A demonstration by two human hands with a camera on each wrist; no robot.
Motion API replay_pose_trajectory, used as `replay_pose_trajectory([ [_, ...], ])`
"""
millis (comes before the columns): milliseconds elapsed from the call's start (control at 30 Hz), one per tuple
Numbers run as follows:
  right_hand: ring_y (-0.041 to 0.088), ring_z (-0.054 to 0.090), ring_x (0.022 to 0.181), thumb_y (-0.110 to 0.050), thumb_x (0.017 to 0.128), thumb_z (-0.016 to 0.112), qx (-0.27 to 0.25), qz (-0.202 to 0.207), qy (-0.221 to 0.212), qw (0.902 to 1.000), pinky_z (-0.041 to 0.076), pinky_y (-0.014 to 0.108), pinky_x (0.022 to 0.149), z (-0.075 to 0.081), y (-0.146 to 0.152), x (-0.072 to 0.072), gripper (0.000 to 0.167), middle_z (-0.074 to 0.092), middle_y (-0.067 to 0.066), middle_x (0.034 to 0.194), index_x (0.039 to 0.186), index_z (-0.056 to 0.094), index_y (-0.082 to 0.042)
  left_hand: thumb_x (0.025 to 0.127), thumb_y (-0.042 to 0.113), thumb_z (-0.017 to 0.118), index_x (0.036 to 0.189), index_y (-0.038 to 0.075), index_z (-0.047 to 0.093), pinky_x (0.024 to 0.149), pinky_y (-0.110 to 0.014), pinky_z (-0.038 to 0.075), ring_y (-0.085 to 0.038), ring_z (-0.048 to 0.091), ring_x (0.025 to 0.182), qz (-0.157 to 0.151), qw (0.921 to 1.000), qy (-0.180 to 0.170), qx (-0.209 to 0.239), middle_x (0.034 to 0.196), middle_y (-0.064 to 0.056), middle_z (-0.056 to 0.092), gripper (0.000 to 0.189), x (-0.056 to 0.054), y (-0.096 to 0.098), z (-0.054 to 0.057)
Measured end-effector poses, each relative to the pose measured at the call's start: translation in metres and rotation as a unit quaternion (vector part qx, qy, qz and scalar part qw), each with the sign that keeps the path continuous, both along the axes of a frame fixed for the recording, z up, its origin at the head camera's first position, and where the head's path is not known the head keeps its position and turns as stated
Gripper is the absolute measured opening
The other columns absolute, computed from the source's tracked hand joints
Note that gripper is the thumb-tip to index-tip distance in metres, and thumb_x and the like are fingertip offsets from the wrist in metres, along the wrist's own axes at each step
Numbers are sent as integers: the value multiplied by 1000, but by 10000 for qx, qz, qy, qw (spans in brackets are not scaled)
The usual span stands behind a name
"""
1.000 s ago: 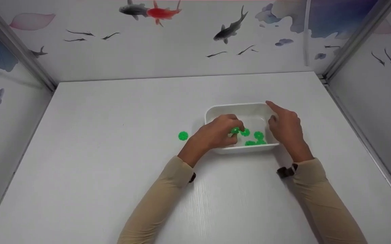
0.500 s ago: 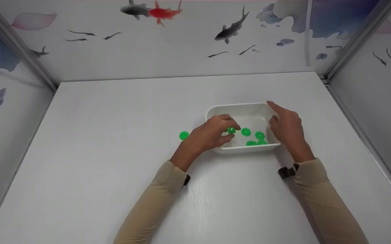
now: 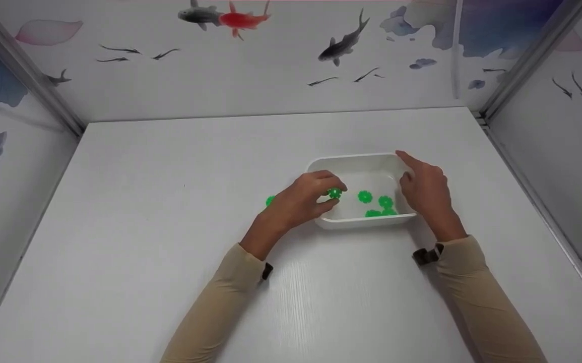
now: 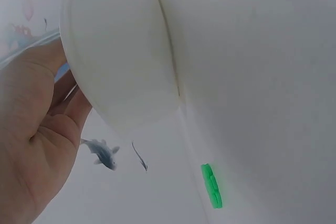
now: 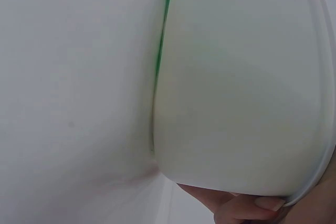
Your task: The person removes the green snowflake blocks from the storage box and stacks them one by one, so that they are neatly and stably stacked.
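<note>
My left hand (image 3: 303,199) pinches a green, notched plastic disc (image 3: 334,193) between thumb and fingers, above the left end of a white plastic tray (image 3: 356,222). Inside the tray lie several similar green discs, one alone (image 3: 365,196) and the others grouped near its front right. My right hand (image 3: 427,191) holds the tray's right end, its index finger stretched along the far right corner. In the right wrist view its fingers (image 5: 247,208) bend beneath the rim. One more green disc (image 4: 211,186) is on the table left of the tray, partly covered by my left hand in the head view.
The tray stands on a white table (image 3: 144,212), right of its middle. Printed panels with fish (image 3: 343,45) close off the back and both sides, joined by metal corner posts (image 3: 515,60). A dark wrist strap (image 3: 427,256) shows at the right sleeve.
My left hand has drawn back leftward with the pinched disc, away from the disc lying alone in the tray. It now overlaps the table disc. The right hand and tray have stayed put.
</note>
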State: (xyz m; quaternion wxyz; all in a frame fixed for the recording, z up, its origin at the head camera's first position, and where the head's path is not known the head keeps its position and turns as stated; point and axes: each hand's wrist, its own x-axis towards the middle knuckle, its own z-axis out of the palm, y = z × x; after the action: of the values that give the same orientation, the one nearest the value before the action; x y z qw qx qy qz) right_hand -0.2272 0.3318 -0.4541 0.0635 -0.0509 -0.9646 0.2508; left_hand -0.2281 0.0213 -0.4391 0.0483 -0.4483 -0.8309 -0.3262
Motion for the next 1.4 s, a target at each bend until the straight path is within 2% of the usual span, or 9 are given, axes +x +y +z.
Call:
replay_pose_trajectory([
  [33,36,60,109,-8,108,54,7,5,-2,10000,54,53,94,0,0,0,59,54,22,161,165,48,-23,99,7,78,125,10,77,102,-29,61,-20,73,119,-2,10000,18,27,126,-6,77,26,0,-2,0],
  [133,34,60,93,-8,107,54,-22,41,41,10000,55,48,79,-1,1,-1,60,56,23,159,164,49,-23,99,5,77,124,9,78,102,-30,61,-20,74,120,-56,9999,113,92,126,-6,77,25,1,-6,-1],
  [267,31,55,79,-7,105,53,-62,70,106,9999,44,40,63,-1,3,0,60,58,24,157,163,51,-23,99,3,77,122,7,78,102,-31,61,-22,74,120,-103,9996,197,197,126,-8,77,24,2,-12,-1],
  [500,36,60,102,-9,107,52,-114,71,-20,9999,50,47,82,0,2,0,59,55,22,161,165,48,-23,98,2,78,122,8,77,101,-28,61,-20,74,117,-27,9989,170,447,126,-7,77,25,2,-20,1],
  [900,37,59,113,-10,108,50,-129,68,-77,9999,52,55,94,1,2,0,60,52,21,164,166,46,-24,97,4,80,123,8,77,96,-26,63,-20,76,113,89,9974,-5,719,125,-8,78,26,0,-37,5],
  [1033,37,59,110,-9,107,50,-132,70,-36,9999,50,52,89,0,3,-1,60,52,21,163,165,47,-24,96,3,80,122,7,78,97,-27,62,-21,76,113,166,9968,-11,782,125,-8,78,26,-2,-47,3],
  [1167,35,60,95,-8,106,52,-45,80,85,9999,49,46,77,-1,3,-1,59,56,23,160,164,50,-23,96,1,79,122,7,78,97,-26,62,-20,76,112,222,9966,18,787,125,-8,78,26,-3,-54,-1],
  [1267,34,59,91,-8,107,54,4,68,89,9999,47,44,73,-2,3,-1,60,57,22,159,164,50,-24,96,1,79,122,7,77,96,-27,63,-20,76,112,247,9967,-12,768,125,-8,78,26,-4,-58,-4],
  [1400,36,60,100,-9,107,54,-12,51,-7,10000,49,46,80,-1,2,-1,60,54,21,161,165,48,-25,97,2,79,122,8,77,97,-28,63,-19,75,113,323,9965,-87,765,124,-7,77,26,-5,-64,-7],
])
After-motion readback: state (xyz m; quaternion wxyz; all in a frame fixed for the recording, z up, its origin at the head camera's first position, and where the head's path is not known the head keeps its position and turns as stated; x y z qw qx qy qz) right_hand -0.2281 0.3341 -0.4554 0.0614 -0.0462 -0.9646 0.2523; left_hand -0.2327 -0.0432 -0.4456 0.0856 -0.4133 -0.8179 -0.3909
